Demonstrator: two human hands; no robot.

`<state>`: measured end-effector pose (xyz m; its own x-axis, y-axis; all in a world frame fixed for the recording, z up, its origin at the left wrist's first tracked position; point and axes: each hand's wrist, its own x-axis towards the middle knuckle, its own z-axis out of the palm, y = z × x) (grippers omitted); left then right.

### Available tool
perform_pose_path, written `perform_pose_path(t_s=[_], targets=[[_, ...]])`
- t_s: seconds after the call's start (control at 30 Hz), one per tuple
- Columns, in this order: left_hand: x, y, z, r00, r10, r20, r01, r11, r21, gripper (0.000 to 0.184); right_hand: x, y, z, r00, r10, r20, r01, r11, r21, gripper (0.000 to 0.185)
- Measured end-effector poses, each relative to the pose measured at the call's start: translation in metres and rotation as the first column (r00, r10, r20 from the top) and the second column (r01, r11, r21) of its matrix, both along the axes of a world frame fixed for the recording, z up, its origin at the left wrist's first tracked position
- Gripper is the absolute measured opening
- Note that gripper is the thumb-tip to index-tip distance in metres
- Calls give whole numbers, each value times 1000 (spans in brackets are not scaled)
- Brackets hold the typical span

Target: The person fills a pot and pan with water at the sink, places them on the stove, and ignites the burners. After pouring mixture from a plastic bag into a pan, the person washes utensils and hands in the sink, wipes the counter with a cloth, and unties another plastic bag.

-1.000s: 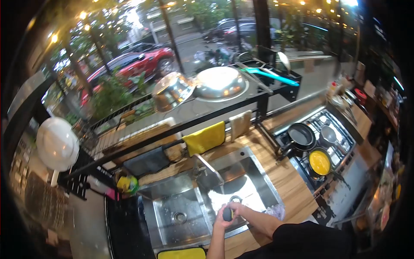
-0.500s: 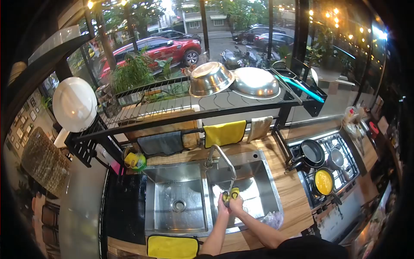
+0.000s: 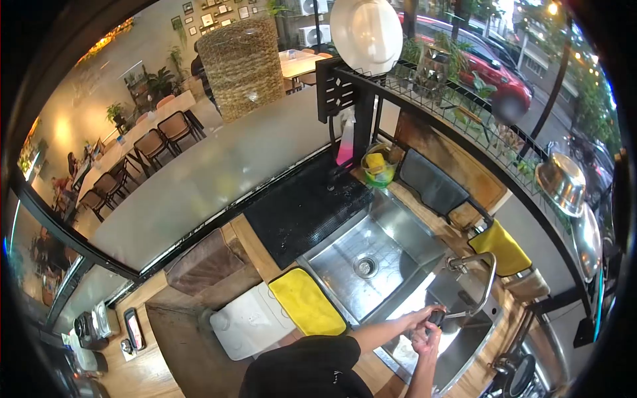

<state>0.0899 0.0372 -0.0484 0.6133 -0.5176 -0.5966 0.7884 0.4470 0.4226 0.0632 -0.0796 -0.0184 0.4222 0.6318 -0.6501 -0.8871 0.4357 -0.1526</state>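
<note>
My left hand (image 3: 422,316) and my right hand (image 3: 424,339) are close together over the right sink basin, beneath the curved faucet (image 3: 492,282). Both are closed around a bunched cloth (image 3: 436,317), whose dark grey side shows now. Most of the cloth is hidden by my fingers. Whether water is running I cannot tell. To the left of my hands lies the other steel basin (image 3: 338,268) with its round drain (image 3: 365,266).
A yellow cloth (image 3: 308,302) hangs over the counter's front edge. Beside the sink lies a black mat (image 3: 298,212). A green tub (image 3: 379,174) holds a yellow sponge (image 3: 375,162). Above, a wire rack (image 3: 464,113) carries steel bowls (image 3: 561,182).
My view has swung to the left, bringing the dining room and the left counter into sight. The hands stay at the faucet with the cloth, and its yellow side is out of sight.
</note>
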Motion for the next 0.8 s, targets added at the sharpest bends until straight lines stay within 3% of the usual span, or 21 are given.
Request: perform_pose_path(t_s=[0.03,0.07,0.1,0.13,0.17,0.23,0.33,0.37,0.4,0.43,0.47,0.5,0.53,0.57,0.6,0.63,0.67,0.7,0.77,0.8], targets=[[-6,-6,-2,1000,8,-13,-8,1000,-5,35,1,15,6,978,-195,69,196,981,-11,9],[-7,-8,-3,1000,4,-19,-4,1000,-19,35,3,22,8,981,-181,71,182,983,-13,9],[-9,-11,-4,1000,0,-15,-1,1000,-29,35,2,25,10,961,-263,-81,275,904,327,14],[-8,-13,-6,1000,-2,-8,2,999,-39,34,-1,24,11,922,-286,-259,386,703,598,20],[-5,-13,-9,1000,-3,5,3,999,-45,34,1,24,12,898,-270,-347,436,650,622,27],[3,-15,-16,999,-14,51,16,999,-34,34,4,26,29,799,-508,-321,594,749,294,34],[15,-18,-31,979,-41,201,30,998,57,33,16,-6,15,874,-253,-414,354,916,187,24],[19,-22,-41,941,-80,329,40,991,126,33,24,-30,-26,991,-58,-123,90,955,281,20],[22,-23,-52,849,-167,502,53,971,233,33,25,-37,-34,1000,-27,7,26,991,134,18],[24,-19,-56,537,-408,738,2,876,482,33,21,-27,-32,997,4,79,0,999,-51,15],[29,-13,-61,183,-628,757,-172,737,653,32,18,-18,-31,993,45,110,-22,978,-207,13],[32,-7,-63,13,-717,697,-269,669,693,32,14,-13,-32,992,77,102,-40,946,-323,10],[33,-7,-64,-29,-740,672,-279,651,705,32,11,-10,-35,990,107,89,-61,909,-412,8],[34,-8,-66,-20,-740,672,-237,657,716,32,9,-6,-39,990,121,74,-73,881,-468,6],[34,-10,-74,311,-630,712,36,756,653,21,5,-3,-42,990,128,62,-80,861,-502,5],[34,-13,-84,743,-349,570,173,924,341,10,3,4,-46,991,122,53,-77,849,-522,6],[34,-16,-92,959,-82,271,51,992,120,5,1,7,-50,988,134,78,-70,836,-545,4],[37,-14,-79,995,31,90,-44,988,149,13,0,12,-55,991,112,69,-57,834,-548,4],[29,-3,-38,987,-39,158,-17,941,339,17,-3,24,-68,897,428,111,-40,328,-944,18],[30,-1,-39,974,-7,225,-69,942,327,19,-6,28,-66,902,417,113,-36,332,-942,18]])
